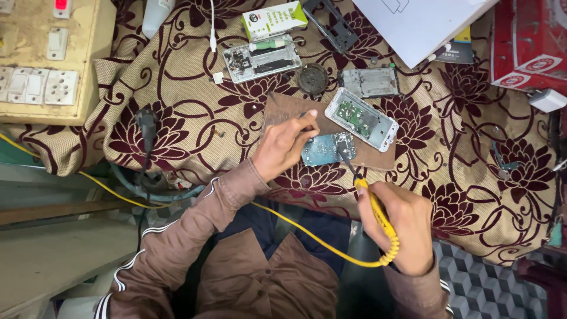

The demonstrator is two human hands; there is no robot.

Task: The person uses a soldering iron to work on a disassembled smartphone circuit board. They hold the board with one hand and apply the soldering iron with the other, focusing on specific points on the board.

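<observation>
Head view looks straight down at a small blue circuit board (326, 149) lying flat on a worn brown wooden slab (283, 109); the board is roughly rectangular, its surface mottled with pale patches and tiny dark components, and one end is partly covered by the tool tip. The right hand (400, 227) is closed in a pen-like grip around a yellow-handled soldering iron (378, 212), whose dark metal tip reaches up to touch the board's right part, while a yellow cord (307, 233) trails from the handle's lower end. The left hand (284, 145) is curled, fingers bent down against the board's left edge, pinning it to the slab; whether it pinches anything small I cannot tell. Just beyond the board, on the same slab, lies an opened white phone frame (361, 120) with a green board inside. Farther from the board sit another stripped phone chassis (261, 58), a round dark metal piece (312, 78), a grey frame (370, 82) and a green-and-white box (273, 20). Everything rests on a beige cloth (177, 77) patterned with maroon flowers and scrolls. Well to the left of the board stands a cream switchboard (53, 59) with sockets, and a black plug (146, 121) lies on the cloth.
</observation>
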